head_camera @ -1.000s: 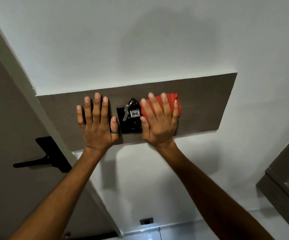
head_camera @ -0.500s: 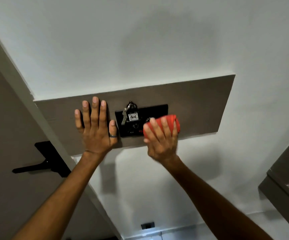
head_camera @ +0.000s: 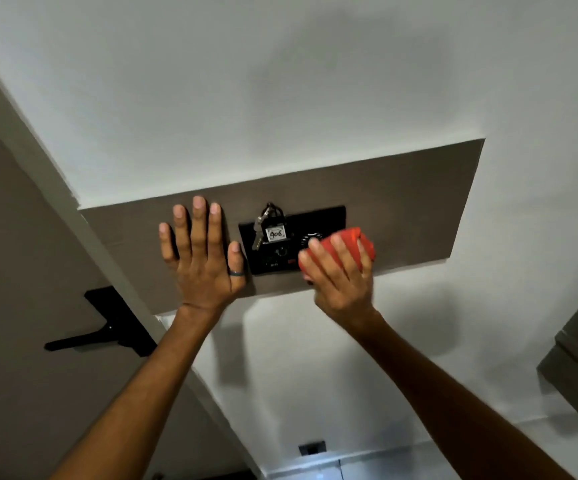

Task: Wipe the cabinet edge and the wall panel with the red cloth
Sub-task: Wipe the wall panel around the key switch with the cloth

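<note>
Red cloth [head_camera: 356,239] bunched inside right hand [head_camera: 341,282] grip; fingertips over it, against wall panel [head_camera: 401,202].

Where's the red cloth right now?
In the head view the red cloth is bunched in the right hand, at the right end of the black switch plate on the brown wall panel, right of the hanging keys.

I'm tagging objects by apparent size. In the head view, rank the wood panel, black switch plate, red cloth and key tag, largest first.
1. Wood panel
2. Black switch plate
3. Red cloth, partly hidden by the right hand, so its rank against the plate is unsure
4. Key tag
</note>
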Available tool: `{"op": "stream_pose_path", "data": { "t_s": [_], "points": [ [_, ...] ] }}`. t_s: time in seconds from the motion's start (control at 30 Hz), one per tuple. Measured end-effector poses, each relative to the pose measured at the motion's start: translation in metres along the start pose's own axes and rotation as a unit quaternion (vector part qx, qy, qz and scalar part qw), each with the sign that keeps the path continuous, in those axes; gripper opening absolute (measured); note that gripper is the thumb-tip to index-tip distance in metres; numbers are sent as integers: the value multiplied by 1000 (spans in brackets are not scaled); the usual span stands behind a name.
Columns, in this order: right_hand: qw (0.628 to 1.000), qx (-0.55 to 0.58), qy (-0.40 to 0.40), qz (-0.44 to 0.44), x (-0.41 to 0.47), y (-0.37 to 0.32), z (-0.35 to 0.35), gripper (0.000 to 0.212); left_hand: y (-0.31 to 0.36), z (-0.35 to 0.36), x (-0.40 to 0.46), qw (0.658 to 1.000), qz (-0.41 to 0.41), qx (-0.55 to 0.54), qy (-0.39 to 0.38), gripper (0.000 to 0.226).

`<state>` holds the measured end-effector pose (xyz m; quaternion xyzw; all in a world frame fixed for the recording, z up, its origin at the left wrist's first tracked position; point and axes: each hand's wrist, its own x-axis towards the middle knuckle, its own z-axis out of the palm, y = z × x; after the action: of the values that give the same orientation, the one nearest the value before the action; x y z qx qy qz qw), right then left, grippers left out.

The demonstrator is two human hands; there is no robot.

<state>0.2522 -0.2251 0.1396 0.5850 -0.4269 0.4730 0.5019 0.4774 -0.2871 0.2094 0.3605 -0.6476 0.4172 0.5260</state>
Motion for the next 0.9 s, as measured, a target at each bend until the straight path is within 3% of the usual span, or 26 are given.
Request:
{"op": "stream_pose_path", "data": {
  "t_s": [0.07, 0.1, 0.27, 0.37, 0.5, 0.67, 0.77, 0.9],
  "points": [
    [998, -1, -60, -23, -31, 13, -17, 76, 1, -2, 2, 1000, -4, -5, -4, 63],
    [997, 6, -72, -15, -40, 14, -26, 78, 0, -4, 3, 1000, -5, -6, -2, 63],
    [986, 108, -18, 128, -9, -21, -43, 51, -1, -3, 0, 1000, -1, -15, -16, 65],
    [988, 124, 39, 83, 31, -59, -29, 43, -1, -2, -2, 999, 0, -20, -25, 64],
    [999, 44, 26, -2, 56, -64, 4, 41, -11, -4, -3, 999, 20, -19, -22, 64],
    [979, 7, 78, 190, 55, -106, 30, 43, -14, -4, -4, 999, 26, -24, -21, 64],
    [993, -9, 57, 101, 47, -90, 31, 45, -14, -4, -5, 999, 24, -33, -21, 64],
    [965, -9, 87, 246, 54, -107, 36, 47, -14, -5, -4, 999, 27, -31, -21, 63]
  ]
}}
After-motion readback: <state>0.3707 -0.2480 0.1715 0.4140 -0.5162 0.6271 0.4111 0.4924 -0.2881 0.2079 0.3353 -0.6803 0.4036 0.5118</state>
